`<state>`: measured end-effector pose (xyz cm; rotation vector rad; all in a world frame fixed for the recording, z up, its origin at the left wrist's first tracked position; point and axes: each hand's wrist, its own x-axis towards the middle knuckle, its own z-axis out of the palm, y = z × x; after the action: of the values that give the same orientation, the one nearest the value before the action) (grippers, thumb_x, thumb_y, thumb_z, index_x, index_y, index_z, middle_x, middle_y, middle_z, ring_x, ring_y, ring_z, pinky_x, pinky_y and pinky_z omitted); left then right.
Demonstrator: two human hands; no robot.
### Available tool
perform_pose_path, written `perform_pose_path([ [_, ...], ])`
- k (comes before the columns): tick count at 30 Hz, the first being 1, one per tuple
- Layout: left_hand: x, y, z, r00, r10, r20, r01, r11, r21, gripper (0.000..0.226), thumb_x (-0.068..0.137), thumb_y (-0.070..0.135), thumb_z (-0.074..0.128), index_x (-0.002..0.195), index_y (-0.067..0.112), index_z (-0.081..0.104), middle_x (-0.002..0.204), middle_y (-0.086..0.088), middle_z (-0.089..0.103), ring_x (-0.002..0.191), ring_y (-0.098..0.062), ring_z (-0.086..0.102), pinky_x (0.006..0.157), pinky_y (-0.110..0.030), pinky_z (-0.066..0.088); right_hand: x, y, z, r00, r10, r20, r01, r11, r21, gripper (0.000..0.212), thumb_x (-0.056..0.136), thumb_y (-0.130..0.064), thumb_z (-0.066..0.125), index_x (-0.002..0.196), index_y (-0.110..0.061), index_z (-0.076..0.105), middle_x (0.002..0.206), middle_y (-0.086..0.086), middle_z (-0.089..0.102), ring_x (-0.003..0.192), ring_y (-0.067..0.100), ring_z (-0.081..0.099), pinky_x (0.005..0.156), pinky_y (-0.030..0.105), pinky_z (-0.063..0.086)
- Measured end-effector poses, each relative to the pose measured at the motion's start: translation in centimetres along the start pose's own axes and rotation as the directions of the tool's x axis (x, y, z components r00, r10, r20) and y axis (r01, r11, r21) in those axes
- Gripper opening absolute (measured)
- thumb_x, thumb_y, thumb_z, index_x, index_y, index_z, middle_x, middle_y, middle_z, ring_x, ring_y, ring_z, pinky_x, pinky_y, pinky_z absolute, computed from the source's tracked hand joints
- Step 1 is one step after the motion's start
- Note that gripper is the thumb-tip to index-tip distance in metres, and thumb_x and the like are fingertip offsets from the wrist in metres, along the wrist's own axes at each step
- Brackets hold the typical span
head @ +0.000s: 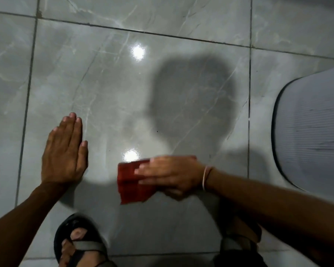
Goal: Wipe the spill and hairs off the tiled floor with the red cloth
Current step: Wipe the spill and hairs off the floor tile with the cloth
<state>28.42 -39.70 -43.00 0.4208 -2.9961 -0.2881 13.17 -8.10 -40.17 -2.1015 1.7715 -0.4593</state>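
Red cloth [132, 183] lies on the grey tiled floor [108, 89], just in front of the person's feet. Right hand [170, 175] lies on top of the cloth's right portion, fingers extended and close together, pressing it flat; the grip is a flat press, not a pinch. A thin band [205, 177] circles the right wrist. Left hand [64, 153] rests palm-down on the floor, apart from the cloth, fingers extended and together, gripping nothing. Black sandals [79, 245] show at the bottom edge. A grey mat [312, 128] lies at right.
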Motion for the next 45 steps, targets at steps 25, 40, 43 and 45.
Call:
perform_pose_path([
  [25, -0.2, -0.4, 0.4, 1.0, 0.001, 0.01, -0.001, 1.0, 0.008, 0.062, 0.108, 0.032, 0.027, 0.164, 0.008, 0.017, 0.173, -0.012, 0.019, 0.161, -0.025, 0.016, 0.129, -0.048, 0.019, -9.2, 6.1, -4.1, 0.455, 0.791, -0.409, -0.869, 0.495, -0.008, 0.058, 0.102, -0.03, 0.041, 0.158, -0.02, 0.033, 0.167, 0.015, 0.032, 0.155, 0.031, 0.03, 0.123, 0.056, 0.036],
  [40, 0.0, -0.1, 0.0, 0.998, -0.04, 0.042, 0.042, 0.999, -0.03, 0.065, 0.105, 0.033, 0.029, 0.165, 0.009, 0.016, 0.173, -0.01, 0.017, 0.161, -0.022, 0.013, 0.13, -0.04, 0.011, -5.3, 7.3, -3.6, 0.94, 0.311, -0.139, -0.335, 0.918, -0.211, 0.054, 0.097, -0.021, 0.053, 0.15, -0.015, 0.049, 0.162, 0.017, 0.041, 0.153, 0.032, 0.035, 0.128, 0.045, 0.026],
  [43, 0.0, 0.3, -0.4, 1.0, -0.03, 0.001, 0.03, 1.0, -0.009, 0.063, 0.104, 0.028, 0.035, 0.162, 0.004, 0.027, 0.17, -0.015, 0.025, 0.158, -0.029, 0.023, 0.128, -0.046, 0.019, -4.6, 12.4, -6.5, 0.495, 0.732, -0.469, -0.825, 0.565, 0.012, 0.057, 0.099, -0.018, 0.055, 0.155, -0.016, 0.041, 0.165, 0.017, 0.036, 0.154, 0.033, 0.033, 0.129, 0.054, 0.027],
  [45, 0.1, 0.7, -0.7, 0.999, -0.043, 0.011, 0.043, 0.999, -0.02, 0.062, 0.104, 0.025, 0.038, 0.161, 0.002, 0.029, 0.169, -0.017, 0.027, 0.158, -0.03, 0.025, 0.127, -0.047, 0.021, -1.7, 14.0, -7.6, 0.127, 0.844, -0.522, -0.946, 0.262, 0.192, 0.057, 0.104, -0.021, 0.046, 0.158, -0.016, 0.032, 0.169, 0.016, 0.028, 0.157, 0.033, 0.026, 0.131, 0.052, 0.022],
])
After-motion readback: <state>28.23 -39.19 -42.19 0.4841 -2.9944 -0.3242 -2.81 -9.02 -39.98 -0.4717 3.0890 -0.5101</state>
